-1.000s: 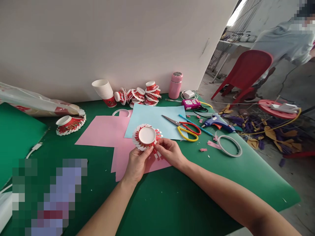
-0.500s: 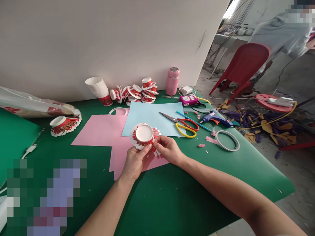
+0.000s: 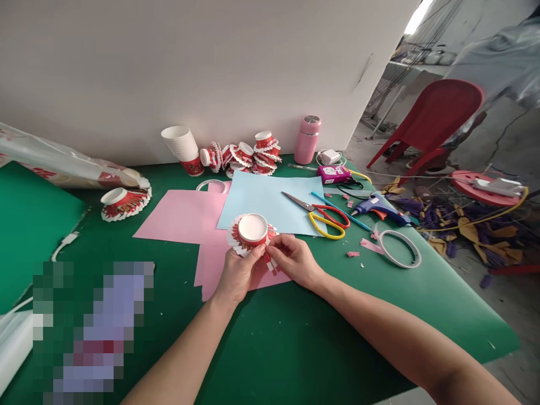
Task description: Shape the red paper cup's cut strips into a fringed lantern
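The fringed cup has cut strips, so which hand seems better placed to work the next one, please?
Probably the right hand: its fingertips are at the strips, while the left hand grips the fringed cup and seems to steady it.

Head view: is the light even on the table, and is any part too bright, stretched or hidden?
Head view: uneven light, the green table paler and shinier at the right, darker near the person; a bright strip glaring at top right; the right forearm seemingly stretched toward the edge; coarse pixel blocks hiding detail at lower left; the held cup fairly sharp.
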Tool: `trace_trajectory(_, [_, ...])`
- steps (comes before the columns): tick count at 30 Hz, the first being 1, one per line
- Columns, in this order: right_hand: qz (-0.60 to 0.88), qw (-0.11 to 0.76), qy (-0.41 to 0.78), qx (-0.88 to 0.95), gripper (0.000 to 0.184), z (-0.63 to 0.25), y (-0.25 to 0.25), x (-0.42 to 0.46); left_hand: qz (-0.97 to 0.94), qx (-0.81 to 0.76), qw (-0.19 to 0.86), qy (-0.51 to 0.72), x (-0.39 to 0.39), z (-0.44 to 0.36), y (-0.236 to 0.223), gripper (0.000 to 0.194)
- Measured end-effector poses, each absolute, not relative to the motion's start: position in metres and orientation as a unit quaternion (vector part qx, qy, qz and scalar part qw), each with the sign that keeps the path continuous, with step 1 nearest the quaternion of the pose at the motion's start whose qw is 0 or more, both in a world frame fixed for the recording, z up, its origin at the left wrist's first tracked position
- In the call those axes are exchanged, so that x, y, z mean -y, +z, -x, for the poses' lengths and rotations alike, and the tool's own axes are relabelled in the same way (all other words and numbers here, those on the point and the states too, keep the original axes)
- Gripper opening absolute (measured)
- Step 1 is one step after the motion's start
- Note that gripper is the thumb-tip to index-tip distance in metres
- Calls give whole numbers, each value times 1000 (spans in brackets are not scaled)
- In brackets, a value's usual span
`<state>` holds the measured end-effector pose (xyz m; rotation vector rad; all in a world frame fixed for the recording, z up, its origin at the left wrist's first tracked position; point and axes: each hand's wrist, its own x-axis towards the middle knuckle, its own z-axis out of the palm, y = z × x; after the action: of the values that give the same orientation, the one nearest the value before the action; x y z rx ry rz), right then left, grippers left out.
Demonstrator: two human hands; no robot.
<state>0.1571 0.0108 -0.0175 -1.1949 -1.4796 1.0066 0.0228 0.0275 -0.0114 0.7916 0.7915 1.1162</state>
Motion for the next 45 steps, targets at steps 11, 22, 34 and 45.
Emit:
trace_trajectory(11, [375,409,94,826,27,-160,-7,-4,-240,-348,720,550,-33,-22,-1,24])
trace_trajectory(22, [382,387,-41,838,8,-159,-10,-8,-225,-358,700,576,-32,-23,-4,22])
trace_trajectory(34, [397,455,-13,797,9,-160,-8,-8,-334,-398,664,538,-28,-19,-14,20])
trace_trajectory(45, [482,469,122,730,10,-159,-7,-7,-371,-394,661,520,-24,-21,-15,25])
